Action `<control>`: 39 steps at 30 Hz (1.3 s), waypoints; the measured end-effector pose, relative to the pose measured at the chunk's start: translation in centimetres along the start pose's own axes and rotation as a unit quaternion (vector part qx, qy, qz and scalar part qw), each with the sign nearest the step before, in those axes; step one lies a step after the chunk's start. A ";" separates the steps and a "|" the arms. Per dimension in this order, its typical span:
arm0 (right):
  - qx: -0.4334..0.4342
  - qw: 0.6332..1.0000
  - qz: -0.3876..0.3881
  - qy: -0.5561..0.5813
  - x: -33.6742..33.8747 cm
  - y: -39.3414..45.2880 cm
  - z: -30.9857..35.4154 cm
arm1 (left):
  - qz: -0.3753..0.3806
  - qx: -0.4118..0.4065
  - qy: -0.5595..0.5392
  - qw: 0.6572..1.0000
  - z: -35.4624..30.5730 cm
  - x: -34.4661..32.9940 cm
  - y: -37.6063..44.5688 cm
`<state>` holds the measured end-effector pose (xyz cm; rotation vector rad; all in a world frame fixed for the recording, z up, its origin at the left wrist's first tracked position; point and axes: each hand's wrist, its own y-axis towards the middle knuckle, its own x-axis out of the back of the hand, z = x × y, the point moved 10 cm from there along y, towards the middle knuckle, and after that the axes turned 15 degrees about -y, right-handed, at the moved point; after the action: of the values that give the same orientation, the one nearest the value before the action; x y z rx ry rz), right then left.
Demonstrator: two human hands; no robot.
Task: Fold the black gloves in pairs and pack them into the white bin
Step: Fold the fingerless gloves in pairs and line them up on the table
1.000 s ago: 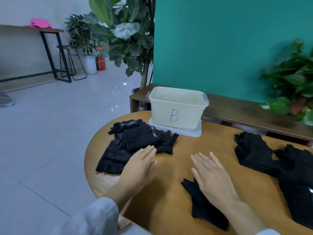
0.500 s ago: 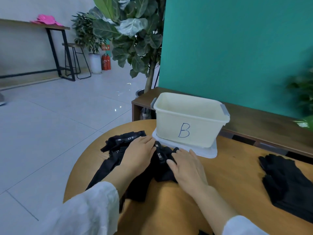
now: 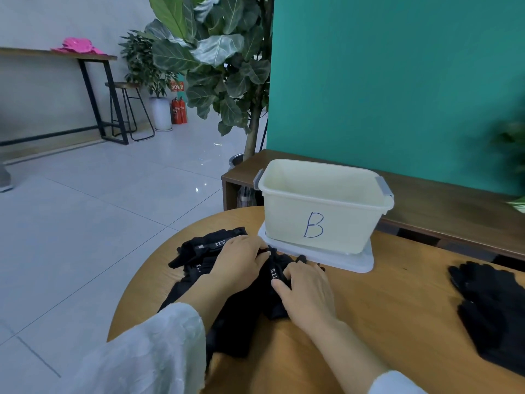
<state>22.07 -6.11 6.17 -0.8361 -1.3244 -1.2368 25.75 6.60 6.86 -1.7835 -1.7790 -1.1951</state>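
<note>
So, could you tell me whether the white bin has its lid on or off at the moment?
Off. The white bin is open at the top, its inner walls showing; it stands on what looks like its lid.

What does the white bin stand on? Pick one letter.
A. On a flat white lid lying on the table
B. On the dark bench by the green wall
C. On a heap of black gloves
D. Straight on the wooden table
A: the bin rests on a flat white lid whose edge juts out along its base, on the table; the gloves lie beside it.
</note>
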 end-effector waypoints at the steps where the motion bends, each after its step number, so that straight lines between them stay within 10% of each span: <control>1: -0.006 1.000 -0.002 0.017 0.4 -0.2 -0.1 | -0.003 0.001 -0.010 1.000 -0.6 0.6 -0.2; 22: -0.052 0.955 0.029 0.291 15.4 -11.3 -9.9 | 0.217 0.094 -0.435 0.869 -16.5 0.8 -9.8; 39: -0.099 0.928 0.062 0.354 17.2 -20.7 -17.6 | 0.250 0.085 -0.481 0.836 -26.2 -5.3 -13.0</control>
<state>3.63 -30.30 16.44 -0.5147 -0.5631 -1.4041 6.14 -14.55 14.10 -2.7317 -1.5293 0.1494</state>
